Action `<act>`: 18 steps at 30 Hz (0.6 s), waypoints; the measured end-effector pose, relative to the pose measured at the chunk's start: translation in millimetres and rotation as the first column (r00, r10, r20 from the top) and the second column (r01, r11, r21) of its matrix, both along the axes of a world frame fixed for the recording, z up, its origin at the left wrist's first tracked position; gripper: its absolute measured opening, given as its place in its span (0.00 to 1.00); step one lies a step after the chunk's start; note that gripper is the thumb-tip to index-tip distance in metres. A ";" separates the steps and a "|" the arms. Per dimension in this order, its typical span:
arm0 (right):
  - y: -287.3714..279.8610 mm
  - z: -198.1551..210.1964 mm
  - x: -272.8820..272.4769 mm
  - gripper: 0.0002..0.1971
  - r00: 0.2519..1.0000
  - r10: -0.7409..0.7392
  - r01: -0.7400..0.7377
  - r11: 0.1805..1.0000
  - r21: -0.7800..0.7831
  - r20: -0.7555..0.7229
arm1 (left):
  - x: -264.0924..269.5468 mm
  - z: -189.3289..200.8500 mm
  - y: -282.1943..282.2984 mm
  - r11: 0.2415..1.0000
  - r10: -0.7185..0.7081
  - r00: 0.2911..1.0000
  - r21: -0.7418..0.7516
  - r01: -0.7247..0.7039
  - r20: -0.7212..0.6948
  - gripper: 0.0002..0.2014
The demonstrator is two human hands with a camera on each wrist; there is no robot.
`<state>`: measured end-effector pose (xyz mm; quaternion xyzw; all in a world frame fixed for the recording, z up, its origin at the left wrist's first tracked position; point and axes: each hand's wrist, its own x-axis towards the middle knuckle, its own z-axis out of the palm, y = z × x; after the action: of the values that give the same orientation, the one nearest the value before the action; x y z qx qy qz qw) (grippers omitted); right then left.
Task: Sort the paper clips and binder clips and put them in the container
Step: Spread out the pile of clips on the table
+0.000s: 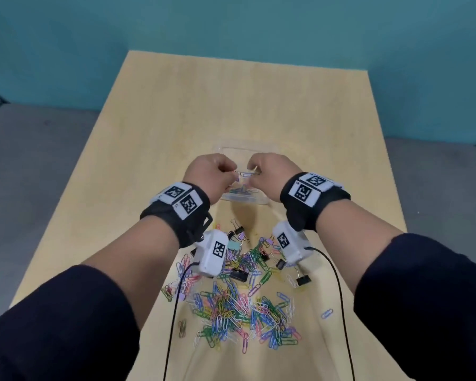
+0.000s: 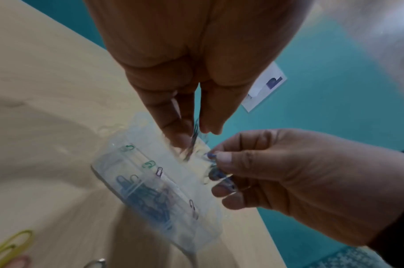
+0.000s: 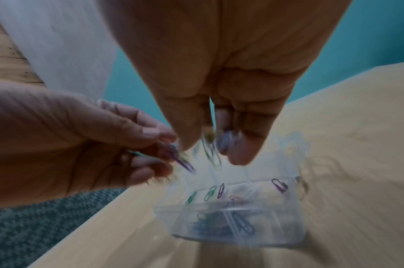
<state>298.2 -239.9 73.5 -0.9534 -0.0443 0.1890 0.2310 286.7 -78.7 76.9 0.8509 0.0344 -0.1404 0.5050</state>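
I see a light wood tabletop (image 1: 176,111) against a teal wall (image 1: 231,20), grey floor (image 1: 33,149) on both sides. Left hand (image 1: 208,171) and right hand (image 1: 270,171) sit over the clear container (image 1: 261,200), fingers pinching paper clips (image 2: 216,174). A few clips lie in its compartments. Mixed pile (image 1: 231,303) of paper clips and binder clips (image 1: 302,280) sits nearer me.
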 end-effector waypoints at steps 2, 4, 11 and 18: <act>-11.7 2.5 -5.5 0.21 1.000 0.023 -0.023 1.000 -0.018 0.008 | -4.9 -7.9 10.1 1.000 0.006 1.000 0.000 -0.006 -0.021 0.09; -33.3 3.3 -24.7 0.19 0.993 0.083 -0.073 0.991 -0.115 0.084 | -18.0 -14.3 31.2 0.995 0.001 1.000 0.099 -0.005 0.031 0.11; -97.0 -28.6 -138.2 0.37 0.755 0.630 -0.637 0.641 -0.428 -0.180 | -95.6 -53.0 102.7 0.760 -0.340 0.940 0.588 0.276 -0.002 0.15; -88.7 -60.7 -150.6 0.37 0.591 0.796 -0.754 0.485 -0.444 -0.134 | -118.8 -65.9 99.1 0.769 -0.326 0.945 0.583 0.262 0.006 0.15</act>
<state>147.6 -328.6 12.8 -0.8630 -0.4334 0.2341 -0.1119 167.9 20.4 11.0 0.9642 -0.0856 -0.1549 0.1973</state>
